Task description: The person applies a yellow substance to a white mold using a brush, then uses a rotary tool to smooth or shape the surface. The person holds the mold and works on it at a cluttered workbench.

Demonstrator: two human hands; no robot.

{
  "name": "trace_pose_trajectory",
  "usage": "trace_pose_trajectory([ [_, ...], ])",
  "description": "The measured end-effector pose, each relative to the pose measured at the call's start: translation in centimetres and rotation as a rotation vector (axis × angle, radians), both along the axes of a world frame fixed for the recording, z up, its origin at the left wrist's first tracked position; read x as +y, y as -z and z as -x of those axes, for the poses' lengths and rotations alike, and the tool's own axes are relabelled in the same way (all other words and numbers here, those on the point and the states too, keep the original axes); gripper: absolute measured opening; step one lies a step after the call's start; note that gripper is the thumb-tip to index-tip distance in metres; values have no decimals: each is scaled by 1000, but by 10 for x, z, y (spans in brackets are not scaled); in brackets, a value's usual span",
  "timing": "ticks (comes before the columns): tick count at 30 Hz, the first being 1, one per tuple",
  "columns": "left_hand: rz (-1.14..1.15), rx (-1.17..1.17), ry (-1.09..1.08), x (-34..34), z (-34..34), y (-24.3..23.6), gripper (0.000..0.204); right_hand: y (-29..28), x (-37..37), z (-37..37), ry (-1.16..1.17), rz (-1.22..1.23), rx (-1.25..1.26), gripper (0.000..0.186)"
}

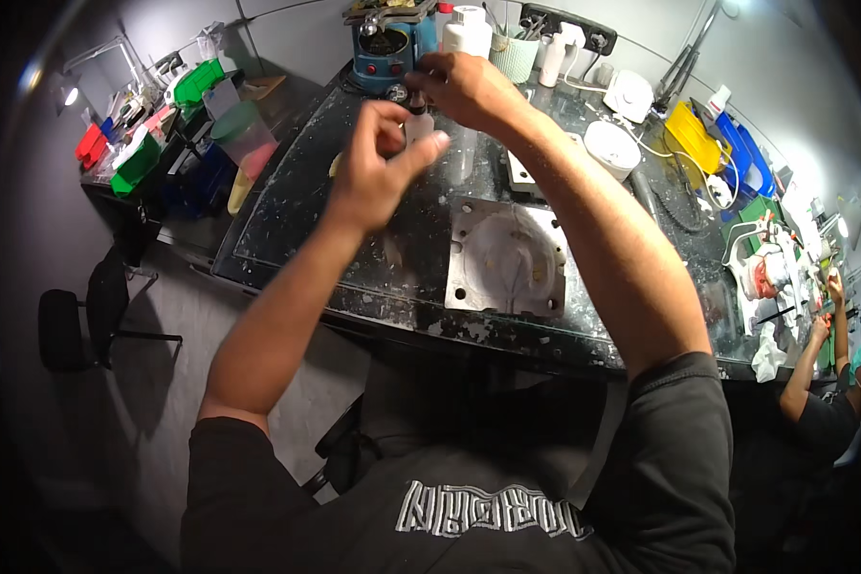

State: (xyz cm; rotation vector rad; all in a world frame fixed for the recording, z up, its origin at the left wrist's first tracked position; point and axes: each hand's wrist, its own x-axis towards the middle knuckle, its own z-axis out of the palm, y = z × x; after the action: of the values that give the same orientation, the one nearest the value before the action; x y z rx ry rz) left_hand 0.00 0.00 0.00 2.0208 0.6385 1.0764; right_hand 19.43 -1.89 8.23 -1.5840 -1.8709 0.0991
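A small translucent bottle with a dark top (418,127) stands on the black bench. Just left of it is my left hand (378,172), fingers curled and thumb held apart, with nothing visibly held. Over the bottle's top is my right hand (469,91), fingers pinched together on something small that I cannot make out. Nearer me lies a square metal mould half (504,256) with a whitish hollow and corner holes. A second metal block (526,167) is partly hidden behind my right forearm.
A blue machine (383,48), white bottle (466,33) and tool cup (515,57) line the back. A white tub (612,145), cables and yellow bins (689,134) are at right, where a co-worker (823,411) works. A black chair (86,316) stands left.
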Motion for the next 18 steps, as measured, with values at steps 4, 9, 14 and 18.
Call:
trace_pose_trajectory([
  [4,-396,268,-316,38,-24,15,64,4,3,-9,21,-18,-58,38],
  [9,-609,234,-184,43,-30,8,49,5,-44,-17,76,-12,234,35],
  [14,-888,72,-136,0,-62,-27,44,33,-98,-90,24,-67,882,31],
  [18,-484,155,9,-12,-74,-11,51,12,-181,-76,202,-454,819,36],
])
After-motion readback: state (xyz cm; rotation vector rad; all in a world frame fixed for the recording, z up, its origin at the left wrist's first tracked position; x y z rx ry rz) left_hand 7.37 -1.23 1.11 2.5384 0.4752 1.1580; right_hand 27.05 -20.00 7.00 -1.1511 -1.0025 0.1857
